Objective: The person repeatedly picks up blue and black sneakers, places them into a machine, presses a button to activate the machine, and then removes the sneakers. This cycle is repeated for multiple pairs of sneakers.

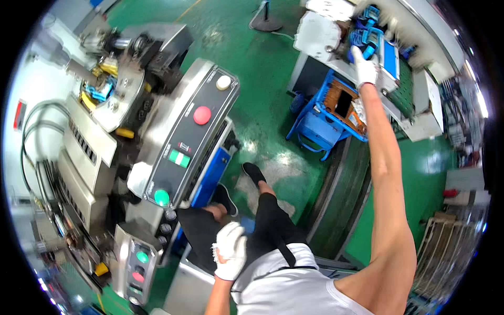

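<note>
My right arm stretches out to the bench at the upper right. My right hand (366, 70), in a white glove, is at a light-blue moulded part (369, 51) and appears to grip it; one digit points along its side, and the other fingertips are hidden. More blue parts (358, 37) lie in a pile just beyond it. Close to my waist, my left hand (231, 253), also white-gloved, has its fingers curled in; whether anything is inside them does not show. It is near the control panel but apart from it.
A long control panel (181, 134) with red, green and white buttons stands left. Behind it is a machine fixture (123, 100) bearing a blue piece (101, 90). A smaller button box (137, 268) sits lower left. A blue crate (320, 128) with brown contents stands below the bench.
</note>
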The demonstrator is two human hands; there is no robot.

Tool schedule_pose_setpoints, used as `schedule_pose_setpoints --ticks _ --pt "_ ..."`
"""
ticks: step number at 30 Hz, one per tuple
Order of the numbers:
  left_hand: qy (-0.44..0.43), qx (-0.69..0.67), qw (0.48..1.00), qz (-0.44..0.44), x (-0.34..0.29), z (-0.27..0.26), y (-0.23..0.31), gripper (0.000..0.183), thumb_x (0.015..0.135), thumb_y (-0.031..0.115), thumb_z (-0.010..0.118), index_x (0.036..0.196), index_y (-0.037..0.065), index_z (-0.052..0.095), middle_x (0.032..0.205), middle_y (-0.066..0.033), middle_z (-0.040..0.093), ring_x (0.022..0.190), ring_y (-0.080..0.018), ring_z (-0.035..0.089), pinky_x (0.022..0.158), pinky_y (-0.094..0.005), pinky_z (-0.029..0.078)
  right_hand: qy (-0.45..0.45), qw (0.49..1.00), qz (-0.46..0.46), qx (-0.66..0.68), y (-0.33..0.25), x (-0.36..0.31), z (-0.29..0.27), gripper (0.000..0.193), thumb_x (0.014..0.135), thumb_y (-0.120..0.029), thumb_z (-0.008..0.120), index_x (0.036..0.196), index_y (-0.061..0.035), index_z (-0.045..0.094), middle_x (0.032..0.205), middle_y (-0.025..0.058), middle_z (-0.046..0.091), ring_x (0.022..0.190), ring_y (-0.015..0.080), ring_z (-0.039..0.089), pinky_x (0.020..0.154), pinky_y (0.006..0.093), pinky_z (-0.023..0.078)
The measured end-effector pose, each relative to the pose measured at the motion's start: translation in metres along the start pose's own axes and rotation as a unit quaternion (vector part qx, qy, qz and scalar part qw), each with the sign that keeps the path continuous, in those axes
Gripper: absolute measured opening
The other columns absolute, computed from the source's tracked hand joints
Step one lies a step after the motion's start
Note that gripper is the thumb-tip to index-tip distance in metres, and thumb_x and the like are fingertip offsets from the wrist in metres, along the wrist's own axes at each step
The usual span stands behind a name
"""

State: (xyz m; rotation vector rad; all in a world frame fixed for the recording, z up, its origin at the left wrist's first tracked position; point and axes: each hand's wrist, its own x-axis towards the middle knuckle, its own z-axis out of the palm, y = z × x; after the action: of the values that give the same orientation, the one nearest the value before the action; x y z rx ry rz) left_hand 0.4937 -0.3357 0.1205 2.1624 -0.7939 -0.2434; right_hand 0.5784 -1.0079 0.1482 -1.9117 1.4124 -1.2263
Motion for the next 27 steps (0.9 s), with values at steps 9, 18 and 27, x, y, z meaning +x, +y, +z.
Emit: schedule_pose_setpoints --ticks 9,18,27 --pt "0.202 0.074 0.946 -0.242 -0.188 -0.05 -0.053 0.021 0.095 0.008 0.071 0.115 0.004 0.071 0.116 -0.0177 0.072 0.111 -0.038 0.069 0.097 -0.0456 0.055 -0.172 0.983 -0.058 0.039 -0.013 -0.118 -0.047 0.078 0.098 -0.049 0.071 0.145 0.0102 0.052 0.146 0.0309 0.058 0.127 0.0373 0.066 0.107 0.0491 0.056" --pt "0.348 0.249 0.582 -0.692 -0.616 -0.126 -0.04 0.037 0.105 0.036 0.058 0.115 0.003 0.074 0.116 -0.0231 0.074 0.107 -0.0417 0.071 0.094 -0.049 0.054 -0.64 0.763 0.081 0.039 0.07 -0.396 -0.022 0.088 0.098 -0.035 0.08 0.16 0.0033 0.032 0.11 0.0111 0.067 0.093 0.0206 0.068 0.082 0.0383 0.06" --pt "0.03 0.169 0.509 -0.843 -0.62 0.003 -0.064 0.08 0.076 0.057 0.084 0.131 0.003 0.062 0.132 -0.0222 0.067 0.123 -0.0379 0.066 0.102 -0.0492 0.054 -0.736 0.651 -0.121 -0.137 -0.042 -0.482 -0.055 0.081 0.098 -0.035 0.078 0.16 0.0022 0.04 0.14 0.0168 0.059 0.104 0.0166 0.066 0.086 0.0304 0.06"
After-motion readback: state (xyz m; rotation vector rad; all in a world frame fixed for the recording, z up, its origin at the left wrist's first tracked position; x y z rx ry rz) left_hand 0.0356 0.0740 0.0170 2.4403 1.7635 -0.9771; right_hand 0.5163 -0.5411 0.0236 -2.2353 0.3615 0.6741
